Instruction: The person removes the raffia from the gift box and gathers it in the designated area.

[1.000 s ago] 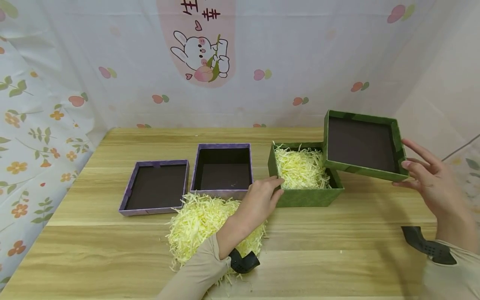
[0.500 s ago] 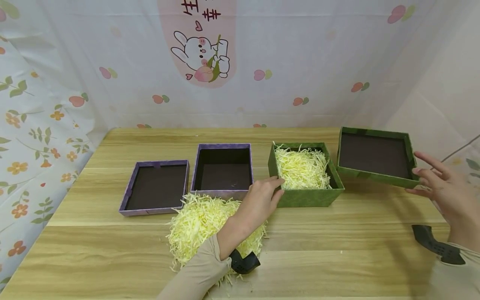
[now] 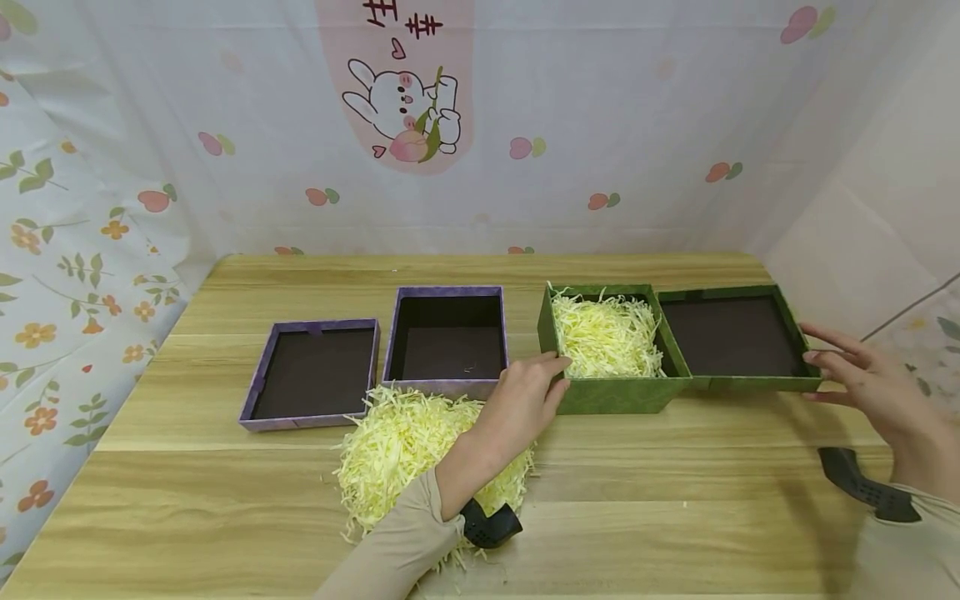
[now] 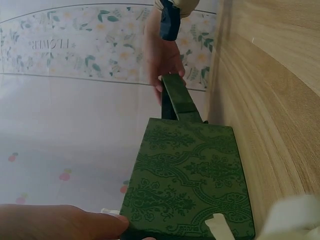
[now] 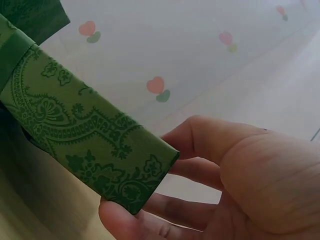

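A green patterned box holds pale yellow shredded paper. My left hand grips its near left corner at the rim; in the left wrist view one finger lies along the box's edge. My right hand holds the green lid by its right side, inside facing up. In the right wrist view, thumb and fingers pinch the end of the lid. The lid's left edge lies against or close beside the box's right wall. Whether the lid touches the table cannot be told.
A purple box, its dark inside bare, stands left of the green one. Its purple lid lies further left, inside up. A heap of loose shredded paper sits in front, partly under the left forearm. A printed cloth hangs behind the wooden table.
My right hand has brought the green lid from above the box's right side out to the right and down beside it, levelling it. The left hand stays at the box corner.
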`<state>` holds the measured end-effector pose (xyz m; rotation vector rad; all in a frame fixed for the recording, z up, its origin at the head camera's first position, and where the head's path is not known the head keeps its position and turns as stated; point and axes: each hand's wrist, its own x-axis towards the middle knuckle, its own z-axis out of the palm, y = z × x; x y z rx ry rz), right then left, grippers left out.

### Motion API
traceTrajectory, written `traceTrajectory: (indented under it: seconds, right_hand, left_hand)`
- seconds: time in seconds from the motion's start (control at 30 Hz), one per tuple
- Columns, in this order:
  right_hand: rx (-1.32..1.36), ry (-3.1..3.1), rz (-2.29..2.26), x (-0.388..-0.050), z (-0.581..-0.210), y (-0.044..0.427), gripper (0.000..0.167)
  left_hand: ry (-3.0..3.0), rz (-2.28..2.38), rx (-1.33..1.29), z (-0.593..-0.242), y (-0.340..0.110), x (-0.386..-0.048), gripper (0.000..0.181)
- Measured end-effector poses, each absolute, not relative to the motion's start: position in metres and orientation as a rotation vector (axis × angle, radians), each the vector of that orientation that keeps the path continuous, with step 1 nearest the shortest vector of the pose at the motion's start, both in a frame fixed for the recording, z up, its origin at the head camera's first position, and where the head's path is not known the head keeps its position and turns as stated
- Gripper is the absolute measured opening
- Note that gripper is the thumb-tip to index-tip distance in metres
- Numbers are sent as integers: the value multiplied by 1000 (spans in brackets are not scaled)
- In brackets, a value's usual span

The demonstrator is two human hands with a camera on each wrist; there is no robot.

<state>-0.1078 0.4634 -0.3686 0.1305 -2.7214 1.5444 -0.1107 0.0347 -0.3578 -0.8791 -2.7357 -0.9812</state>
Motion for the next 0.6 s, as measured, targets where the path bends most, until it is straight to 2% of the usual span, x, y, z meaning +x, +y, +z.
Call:
traceTrajectory:
  seconds: [0.6]
  right_hand:
    - [160,-2846,1499,-109,-380,474,49]
  left_hand:
    - [-2718,-980,-883,-358,34,-111,29]
